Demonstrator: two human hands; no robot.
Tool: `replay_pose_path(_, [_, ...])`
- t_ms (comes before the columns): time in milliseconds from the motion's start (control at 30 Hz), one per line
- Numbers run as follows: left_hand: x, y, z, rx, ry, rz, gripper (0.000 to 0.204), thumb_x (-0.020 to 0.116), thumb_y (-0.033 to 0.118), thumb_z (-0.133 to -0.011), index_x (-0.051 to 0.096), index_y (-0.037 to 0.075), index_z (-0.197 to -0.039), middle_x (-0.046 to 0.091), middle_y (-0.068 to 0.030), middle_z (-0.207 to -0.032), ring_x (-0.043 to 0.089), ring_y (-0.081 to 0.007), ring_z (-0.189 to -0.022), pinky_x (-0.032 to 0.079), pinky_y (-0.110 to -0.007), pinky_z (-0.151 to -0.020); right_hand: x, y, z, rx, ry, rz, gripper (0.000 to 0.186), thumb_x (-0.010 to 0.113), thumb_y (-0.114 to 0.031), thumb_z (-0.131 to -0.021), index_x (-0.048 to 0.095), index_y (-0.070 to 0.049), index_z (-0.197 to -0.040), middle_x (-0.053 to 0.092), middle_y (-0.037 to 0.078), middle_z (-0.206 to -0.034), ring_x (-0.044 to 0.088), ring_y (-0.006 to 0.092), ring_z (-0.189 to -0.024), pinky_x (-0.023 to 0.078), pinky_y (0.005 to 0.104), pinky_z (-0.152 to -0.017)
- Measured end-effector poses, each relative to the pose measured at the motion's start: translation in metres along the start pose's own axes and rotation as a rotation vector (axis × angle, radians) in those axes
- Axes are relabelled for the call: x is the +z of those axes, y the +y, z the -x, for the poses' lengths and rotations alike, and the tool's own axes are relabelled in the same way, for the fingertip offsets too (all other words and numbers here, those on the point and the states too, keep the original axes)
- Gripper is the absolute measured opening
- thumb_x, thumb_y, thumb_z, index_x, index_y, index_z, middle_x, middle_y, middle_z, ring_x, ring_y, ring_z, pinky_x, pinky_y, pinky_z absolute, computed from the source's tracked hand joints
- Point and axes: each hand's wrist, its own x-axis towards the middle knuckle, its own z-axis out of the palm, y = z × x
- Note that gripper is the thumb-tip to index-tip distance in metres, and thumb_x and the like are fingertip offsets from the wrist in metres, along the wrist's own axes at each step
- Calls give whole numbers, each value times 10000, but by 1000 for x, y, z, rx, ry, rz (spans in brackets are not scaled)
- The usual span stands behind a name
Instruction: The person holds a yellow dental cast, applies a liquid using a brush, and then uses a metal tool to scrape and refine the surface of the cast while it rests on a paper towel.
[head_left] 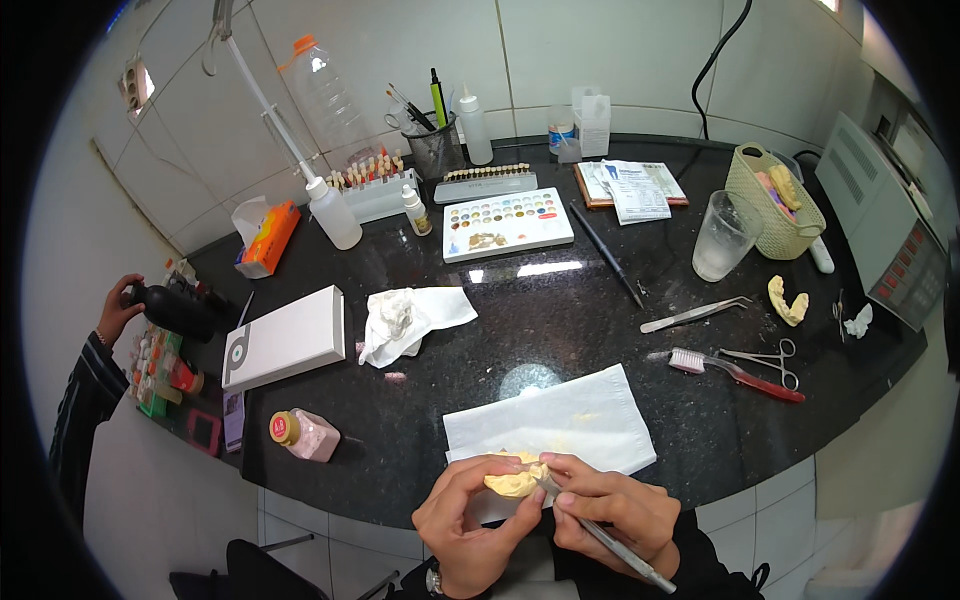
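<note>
Close to the table's front edge, my left hand (468, 525) is closed around a pale yellow dental cast (512, 485), gripping it between thumb and fingers. My right hand (622, 515) is closed on a silver metal scalpel (622, 551), held like a pen. Its tip meets the right side of the cast, where my fingers partly cover the contact. Both hands are over the near edge of a folded white paper napkin (555, 415), which carries faint yellow crumbs.
Right of the napkin lie a red-handled toothbrush (735, 375), scissor-handled forceps (765, 360), tweezers (695, 315) and another yellow cast (788, 302). A pink-filled bottle (305, 436) and white box (285, 338) stand left. Another person's hand (118, 308) grips a black object (178, 310).
</note>
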Motion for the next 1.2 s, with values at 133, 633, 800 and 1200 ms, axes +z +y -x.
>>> replay_pose_path(133, [-1, 0, 0, 75, -27, -116, 295, 743, -21, -625, 614, -27, -890, 657, -141, -868, 644, -209, -841, 503, -307, -785, 2, 0, 2, 3, -16, 46, 262, 753, 30, -649, 638, 21, -884, 658, 222, -992, 694, 266, -824, 571, 266, -648])
replay_pose_path(633, [1, 2, 1, 16, 8, -34, 280, 740, -23, -642, 606, -36, -887, 656, -149, -876, 643, -206, -839, 501, -307, -782, -3, 0, 0, 23, -15, -25, 253, 751, 17, -664, 644, 17, -893, 660, 215, -998, 694, 269, -823, 572, 271, -665])
replay_pose_path(800, [-2, -1, 0, 37, -33, -58, 300, 760, -16, -636, 624, -29, -904, 657, -145, -894, 650, -198, -840, 514, -292, -759, -1, -1, 0, 8, -21, 13, 256, 751, 24, -655, 640, 17, -886, 660, 217, -990, 693, 267, -820, 571, 270, -661])
replay_pose_path(1200, [1, 0, 2, 98, -14, -141, 308, 751, -8, -625, 619, -27, -902, 651, -141, -874, 645, -219, -855, 507, -317, -784, -1, 0, -4, 52, 21, -87, 216, 739, 40, -653, 612, 14, -827, 670, 217, -929, 697, 268, -811, 573, 279, -668])
